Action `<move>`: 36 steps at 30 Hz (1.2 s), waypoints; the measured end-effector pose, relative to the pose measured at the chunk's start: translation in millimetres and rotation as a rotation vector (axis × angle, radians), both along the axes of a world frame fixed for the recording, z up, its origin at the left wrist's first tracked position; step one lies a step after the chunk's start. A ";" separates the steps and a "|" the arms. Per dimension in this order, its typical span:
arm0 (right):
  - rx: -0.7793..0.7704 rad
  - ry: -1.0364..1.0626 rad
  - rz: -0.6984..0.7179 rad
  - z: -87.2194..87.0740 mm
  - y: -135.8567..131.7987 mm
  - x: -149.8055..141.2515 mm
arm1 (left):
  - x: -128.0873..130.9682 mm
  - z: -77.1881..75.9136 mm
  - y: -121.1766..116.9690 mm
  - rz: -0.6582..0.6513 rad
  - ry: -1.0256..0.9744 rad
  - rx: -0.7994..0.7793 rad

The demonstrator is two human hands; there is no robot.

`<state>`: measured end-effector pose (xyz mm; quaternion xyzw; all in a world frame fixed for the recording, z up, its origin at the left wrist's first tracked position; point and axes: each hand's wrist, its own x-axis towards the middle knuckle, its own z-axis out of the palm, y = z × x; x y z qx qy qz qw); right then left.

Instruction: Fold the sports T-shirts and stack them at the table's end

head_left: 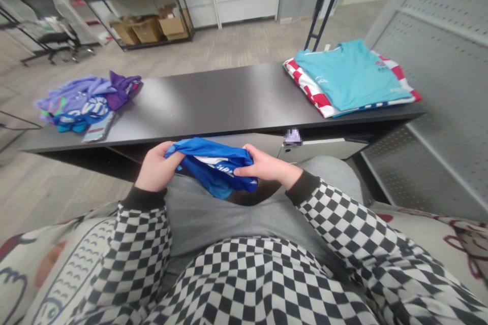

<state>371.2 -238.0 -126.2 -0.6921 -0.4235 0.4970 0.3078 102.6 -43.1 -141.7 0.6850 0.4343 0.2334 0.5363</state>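
Observation:
A bright blue shiny garment [213,168] with white lettering hangs bunched in front of me, over my lap. My left hand [155,166] pinches its upper left edge, and my right hand [263,165] grips its right side. Both of my checkered sleeves reach in from below. Beyond my hands, on the dark table [213,106], a folded teal shirt [351,76] lies on a red-and-white checked garment [316,92] at the right. A loose pile of purple and blue clothes [89,101] sits at the left.
A flat printed item [98,127] lies at the table's front edge by the pile. A perforated grey metal panel [438,61] stands at the right. Behind the table are a wire shelf [133,5] holding cardboard boxes and a black chair [49,35].

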 end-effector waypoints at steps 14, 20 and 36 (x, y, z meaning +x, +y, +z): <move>0.459 -0.417 -0.240 83.3 32.5 49.8 | -7.1 41.7 36.5 -0.408 0.072 0.116; 0.320 -0.520 -0.203 88.4 23.5 58.3 | -38.9 45.4 53.7 -0.202 -0.018 0.012; 0.100 -0.666 0.234 66.4 15.1 -19.5 | 50.9 45.8 4.3 -0.670 0.088 0.101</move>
